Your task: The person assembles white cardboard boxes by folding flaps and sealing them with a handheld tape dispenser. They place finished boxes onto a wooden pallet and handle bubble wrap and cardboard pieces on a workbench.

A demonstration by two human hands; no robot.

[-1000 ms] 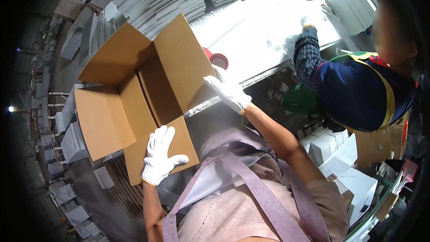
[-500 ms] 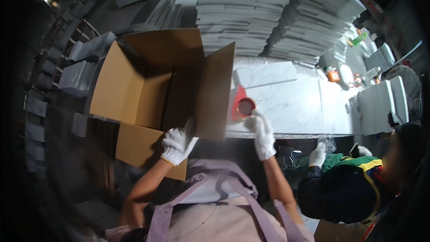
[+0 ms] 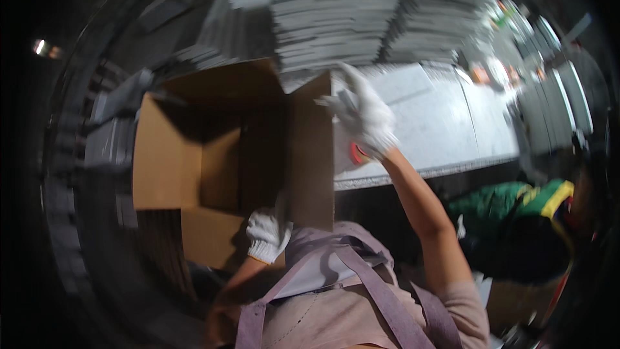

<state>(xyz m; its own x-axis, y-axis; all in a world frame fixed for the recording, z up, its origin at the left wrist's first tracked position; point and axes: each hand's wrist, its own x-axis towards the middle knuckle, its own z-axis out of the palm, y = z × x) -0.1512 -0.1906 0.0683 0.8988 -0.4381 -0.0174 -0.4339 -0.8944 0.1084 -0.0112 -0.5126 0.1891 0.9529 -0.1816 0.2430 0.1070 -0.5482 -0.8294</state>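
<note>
A cardboard box (image 3: 219, 174) stands with its top flaps spread and nothing visible inside. My left hand (image 3: 266, 231), in a white knitted glove, is closed around the box's near right corner; some fingertips are hidden in shadow. At the far end of the right flap (image 3: 311, 155), my gloved right hand (image 3: 365, 113) reaches up with fingers stretched and apart, its thumb side overlapping the flap's edge. Motion blurs it, and contact with the flap is unclear. A red tape dispenser (image 3: 357, 153) lies on the white marbled tabletop (image 3: 445, 123), partly hidden by my right wrist.
Tall stacks of pale slabs (image 3: 336, 16) rise behind the tabletop. More slabs (image 3: 567, 106) stand on edge at the right. A co-worker in green and dark clothing (image 3: 523, 226) is close by on my right. Flattened cardboard (image 3: 158, 239) stands below the box's left side.
My right hand has left the tape dispenser and moved up and left to the right flap. My left hand stays at the box corner. The whole view has shifted slightly.
</note>
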